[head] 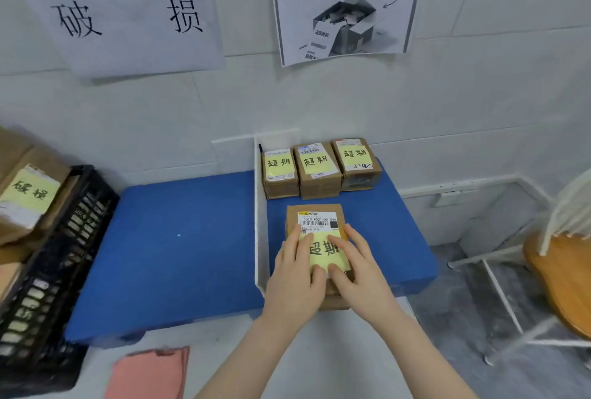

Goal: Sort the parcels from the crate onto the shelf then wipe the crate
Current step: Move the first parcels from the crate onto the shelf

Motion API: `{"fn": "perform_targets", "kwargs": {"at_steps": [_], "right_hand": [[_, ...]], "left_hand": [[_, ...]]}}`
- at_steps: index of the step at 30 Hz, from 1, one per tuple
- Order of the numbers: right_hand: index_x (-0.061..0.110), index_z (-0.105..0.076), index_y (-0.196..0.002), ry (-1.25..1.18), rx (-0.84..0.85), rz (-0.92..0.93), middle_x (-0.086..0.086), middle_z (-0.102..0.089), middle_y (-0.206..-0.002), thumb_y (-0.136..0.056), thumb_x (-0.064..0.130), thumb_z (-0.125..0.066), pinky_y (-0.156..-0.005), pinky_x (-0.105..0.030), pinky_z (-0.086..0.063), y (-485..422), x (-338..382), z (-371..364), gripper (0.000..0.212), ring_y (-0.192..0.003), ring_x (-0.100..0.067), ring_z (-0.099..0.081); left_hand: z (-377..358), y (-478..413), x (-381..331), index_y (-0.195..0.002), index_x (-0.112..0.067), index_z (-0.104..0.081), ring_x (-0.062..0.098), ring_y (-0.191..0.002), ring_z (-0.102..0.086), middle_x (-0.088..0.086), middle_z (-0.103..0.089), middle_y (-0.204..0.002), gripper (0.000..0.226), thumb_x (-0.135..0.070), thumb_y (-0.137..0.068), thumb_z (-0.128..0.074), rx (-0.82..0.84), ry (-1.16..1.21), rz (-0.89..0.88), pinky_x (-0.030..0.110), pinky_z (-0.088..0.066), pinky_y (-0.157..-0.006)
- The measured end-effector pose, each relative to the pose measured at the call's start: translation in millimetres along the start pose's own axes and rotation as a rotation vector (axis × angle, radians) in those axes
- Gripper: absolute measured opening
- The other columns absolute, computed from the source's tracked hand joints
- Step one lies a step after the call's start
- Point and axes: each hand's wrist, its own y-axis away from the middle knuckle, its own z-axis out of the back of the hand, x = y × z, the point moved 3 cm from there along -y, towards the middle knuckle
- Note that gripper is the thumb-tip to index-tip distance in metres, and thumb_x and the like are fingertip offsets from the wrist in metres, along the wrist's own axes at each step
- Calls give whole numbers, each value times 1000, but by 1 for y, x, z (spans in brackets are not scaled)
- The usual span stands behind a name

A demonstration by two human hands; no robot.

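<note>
Both hands flat on the parcel now, left hand and right hand pressing with straight fingers, its long axis pointing away toward the row of three parcels just beyond on the blue shelf.

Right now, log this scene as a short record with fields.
surface: blue shelf, split by a white divider
right section: three parcels in a row by the wall, each with a yellow note reading 超期
front parcel: right of the divider, same yellow note
left hand: fingers flat on the front parcel
right hand: fingers flat on the front parcel
left section: no parcels
crate: black, at far left, holds a parcel marked 破损
cloth: pink, lying below the shelf
wall signs: 破损 above left, poster above right
</note>
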Motion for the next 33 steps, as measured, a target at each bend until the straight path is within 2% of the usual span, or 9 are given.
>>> {"fn": "perform_targets", "kwargs": {"at_steps": [7, 11, 14, 16, 21, 24, 28, 30, 33], "right_hand": [[36, -45, -134, 41, 141, 29, 32, -10, -147, -91, 26, -55, -72, -4, -40, -35, -42, -20, 44, -111, 34, -25], [36, -46, -135, -7, 184, 63, 32, -8, -149, -92, 26, -58, -80, 3, -38, -48, -52, -27, 45, -119, 31, -20], [34, -47, -136, -54, 198, 44, 35, -8, -147, -92, 25, -59, -90, -6, -41, -63, -55, -32, 46, -125, 21, -23], [33, -47, -137, -69, 206, 45, 33, -10, -148, -92, 22, -60, -91, -4, -39, -73, -54, -35, 48, -127, 15, -24], [33, -44, -139, -41, 225, 50, 22, -10, -155, -92, 22, -60, -83, 5, -35, -97, -50, -42, 51, -125, 14, -24], [31, -45, -140, -47, 210, 57, 17, -11, -156, -92, 23, -61, -82, 5, -35, -108, -47, -46, 51, -125, 12, -25], [30, -44, -140, -49, 210, 51, 15, -10, -157, -93, 23, -60, -84, 6, -31, -118, -43, -52, 51, -123, 13, -27], [30, -43, -141, -41, 195, 56, 15, -9, -158, -93, 23, -60, -89, 1, -33, -123, -41, -53, 51, -130, 5, -30], [31, -43, -140, -45, 176, 47, 15, -8, -158, -93, 24, -60, -100, -21, -43, -126, -39, -55, 51, -138, -5, -29]], "left_hand": [[-34, -22, 26, -148, -30, -27, 7, -138, -27, -22, -6, -157, 59, -26, -92, -44, -8, 50, 184, 34, -47, -98], [-37, -35, 33, -148, -28, -28, 6, -140, -26, -21, -8, -158, 59, -24, -92, -46, -27, 14, 194, 30, -50, -95], [-33, -47, 34, -149, -27, -26, 12, -145, -17, -14, -9, -159, 59, -26, -93, -45, -28, -81, 205, 31, -43, -104], [-28, -59, 31, -149, -24, -26, 18, -145, -16, -8, -13, -159, 58, -28, -94, -44, -2, -182, 215, 35, -37, -109], [-9, -90, 22, -140, -17, -38, 23, -132, -34, 0, -32, -151, 46, -26, -96, -45, 20, -441, 196, 32, -40, -102], [-4, -104, 21, -137, -13, -42, 22, -135, -33, 4, -37, -148, 41, -22, -98, -46, 56, -533, 166, 31, -39, -104], [-2, -115, 21, -137, -12, -41, 20, -137, -30, 5, -33, -150, 40, -15, -98, -47, 81, -506, 186, 31, -44, -99], [-1, -118, 22, -139, -12, -39, 20, -140, -28, 5, -29, -153, 42, -14, -98, -48, 71, -484, 188, 30, -41, -101], [0, -121, 25, -141, -12, -37, 19, -140, -27, 5, -29, -153, 44, -13, -97, -47, 43, -468, 192, 30, -37, -104]]}}
